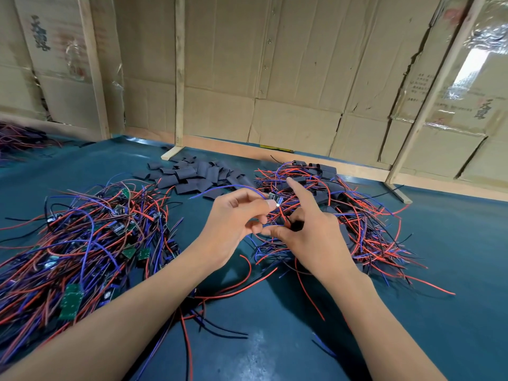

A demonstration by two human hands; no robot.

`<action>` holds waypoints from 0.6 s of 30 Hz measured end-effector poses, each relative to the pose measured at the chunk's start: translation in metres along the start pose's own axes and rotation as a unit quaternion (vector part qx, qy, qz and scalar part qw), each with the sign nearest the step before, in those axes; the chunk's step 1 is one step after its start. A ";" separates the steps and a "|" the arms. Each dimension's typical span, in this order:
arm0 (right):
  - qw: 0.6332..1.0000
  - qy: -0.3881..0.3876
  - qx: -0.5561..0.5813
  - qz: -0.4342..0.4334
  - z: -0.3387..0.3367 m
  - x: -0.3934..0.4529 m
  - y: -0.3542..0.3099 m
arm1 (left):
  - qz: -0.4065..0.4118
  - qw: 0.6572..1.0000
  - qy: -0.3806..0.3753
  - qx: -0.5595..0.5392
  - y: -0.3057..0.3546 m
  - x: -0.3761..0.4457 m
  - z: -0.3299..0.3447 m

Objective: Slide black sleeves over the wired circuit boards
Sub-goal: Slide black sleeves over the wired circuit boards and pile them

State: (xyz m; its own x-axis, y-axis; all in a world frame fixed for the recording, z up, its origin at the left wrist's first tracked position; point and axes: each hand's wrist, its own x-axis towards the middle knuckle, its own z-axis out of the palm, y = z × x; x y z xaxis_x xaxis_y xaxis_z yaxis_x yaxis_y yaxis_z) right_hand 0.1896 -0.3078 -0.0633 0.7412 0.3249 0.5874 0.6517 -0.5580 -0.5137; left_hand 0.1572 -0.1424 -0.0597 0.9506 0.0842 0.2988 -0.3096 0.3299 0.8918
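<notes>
My left hand pinches a small wired circuit board between thumb and fingertips, its blue wire arching off to the left. My right hand sits just right of it, index finger pointing up, thumb and lower fingers curled round the board's red and black wires and a dark piece that may be a sleeve. A pile of flat black sleeves lies on the table behind my hands. Bare green boards with red, blue and black wires are heaped at the left. A pile of sleeved boards with wires lies at the right.
The table is covered with a blue-green mat. Cardboard sheets on a wooden frame wall off the back. Another tangle of wires lies at the far left. Loose wires trail across the mat between my forearms.
</notes>
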 end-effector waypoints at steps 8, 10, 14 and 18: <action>0.995 -0.048 0.069 0.051 0.000 0.000 0.001 | -0.022 0.999 0.024 0.012 -0.001 0.001 -0.003; 0.996 -0.047 0.060 0.054 0.000 0.001 0.003 | -0.026 0.999 0.025 -0.005 -0.001 0.002 -0.003; 0.990 -0.067 0.093 0.084 0.000 0.003 0.006 | -0.024 0.998 0.036 -0.045 0.000 0.003 -0.004; 0.987 -0.100 0.099 0.074 0.004 0.000 0.004 | -0.023 0.996 0.058 -0.070 0.001 0.005 -0.005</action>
State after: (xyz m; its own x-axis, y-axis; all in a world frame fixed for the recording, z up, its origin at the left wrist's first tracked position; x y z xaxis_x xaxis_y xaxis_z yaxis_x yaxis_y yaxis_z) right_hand 0.1927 -0.3071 -0.0677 0.8345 0.4067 0.3718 0.5382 -0.4567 -0.7083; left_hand 0.1616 -0.1372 -0.0588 0.9622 0.1726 0.2108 -0.2681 0.4625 0.8451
